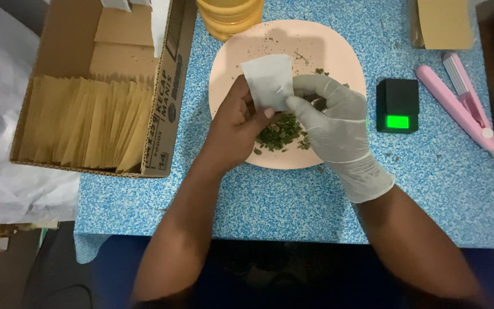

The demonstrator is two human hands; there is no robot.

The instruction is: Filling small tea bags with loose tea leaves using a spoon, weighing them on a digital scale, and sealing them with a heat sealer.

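Left hand (232,123) pinches the white sachet (268,82) upright over the plate (230,57), so spills land there; gloved right hand (330,117) pinches its right edge above the herb pile (281,134). Scale (397,105) sits right.

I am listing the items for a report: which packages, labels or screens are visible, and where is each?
Cardboard box: left of plate, brown, dark print on its side, holding tan envelopes.
White sachet: over the plate, held by both hands.
Small black scale: right of plate, glowing green screen.
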